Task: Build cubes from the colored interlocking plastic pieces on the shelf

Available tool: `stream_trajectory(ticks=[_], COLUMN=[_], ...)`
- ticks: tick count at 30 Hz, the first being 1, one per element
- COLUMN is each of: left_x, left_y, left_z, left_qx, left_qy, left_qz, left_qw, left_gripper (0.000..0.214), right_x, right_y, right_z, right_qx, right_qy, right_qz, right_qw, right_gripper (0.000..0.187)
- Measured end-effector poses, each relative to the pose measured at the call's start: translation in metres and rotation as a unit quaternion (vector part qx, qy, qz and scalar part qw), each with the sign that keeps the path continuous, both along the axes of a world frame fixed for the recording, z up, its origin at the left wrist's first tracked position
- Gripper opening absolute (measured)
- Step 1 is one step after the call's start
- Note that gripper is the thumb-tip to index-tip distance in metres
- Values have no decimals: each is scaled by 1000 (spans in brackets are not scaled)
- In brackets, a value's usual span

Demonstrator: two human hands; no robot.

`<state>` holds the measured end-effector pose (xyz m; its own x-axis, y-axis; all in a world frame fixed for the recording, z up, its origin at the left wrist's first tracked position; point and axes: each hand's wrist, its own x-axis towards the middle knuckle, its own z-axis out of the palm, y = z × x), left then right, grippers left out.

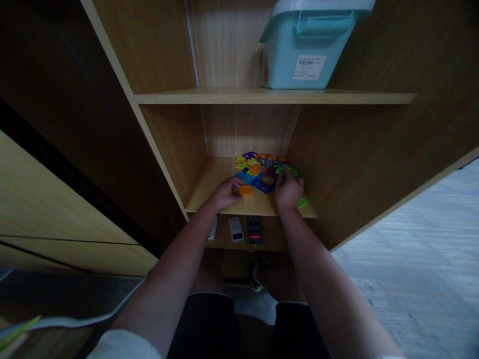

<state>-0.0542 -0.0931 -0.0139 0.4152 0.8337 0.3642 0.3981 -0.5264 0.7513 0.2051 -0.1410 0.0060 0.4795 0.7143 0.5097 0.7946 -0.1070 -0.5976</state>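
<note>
A pile of flat, notched plastic puzzle pieces (264, 172) in blue, yellow, orange, red, purple and green lies on the middle shelf. At the pile's front left, my left hand (227, 193) is closed, thumb and fingers pinching the edge of an orange puzzle piece (246, 190). My right hand (289, 192) is at the right side of the pile with its fingers curled in beside a green piece (287, 170). Whatever those fingertips grip is hidden by the hand. Another green piece (302, 202) lies just right of the right wrist.
A lidded light-blue bin (318, 50) stands on the upper shelf (224, 96). Below the middle shelf lie a white power bank (235, 228) and a phone (255, 230) joined by a cable. The cabinet's side panel (374, 149) rises at the right.
</note>
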Motion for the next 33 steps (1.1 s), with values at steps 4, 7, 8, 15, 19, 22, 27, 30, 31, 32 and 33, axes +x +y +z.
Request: stream_trajectory(ticks=[4,7,8,15,19,22,27,30,31,32,33], left_x=[0,1,1,1,1,1,1,1,0,0,-1], left_y=[-1,-2,-2,-1,0,1,1,1,1,2,2], left_z=[1,2,2,1,0,-1,0,1,1,1,0], left_qx=[3,-3,-3,7,6,8,5,6,6,8,11], left_qy=[-3,-3,-3,-9,-9,-8,-9,-14,-18,-23,-27], left_qz=[-3,-2,-3,-8,-5,-5,-9,-15,-15,-12,-8], left_qw=[1000,1000,1000,1000,1000,1000,1000,1000,1000,1000,1000], left_gripper=[53,52,52,50,51,52,51,48,46,44,42], right_x=[-1,-3,-4,-10,-10,-10,-9,-8,-8,-8,-8], right_y=[5,5,4,3,5,6,4,3,2,2,1], right_z=[-5,-6,-6,-9,-13,-12,-8,-4,-3,-2,-1], right_qx=[-29,-31,-36,-55,-58,-66,-63,-40,-37,-36,-36], right_qy=[-15,-40,-47,-117,-147,-137,-111,-110,-112,-114,-114], right_qz=[-24,-43,-49,44,78,84,70,43,38,34,32], right_qw=[999,998,997,991,984,985,989,992,992,992,992], right_gripper=[78,81,77,38,36,34,33,40,41,43,44])
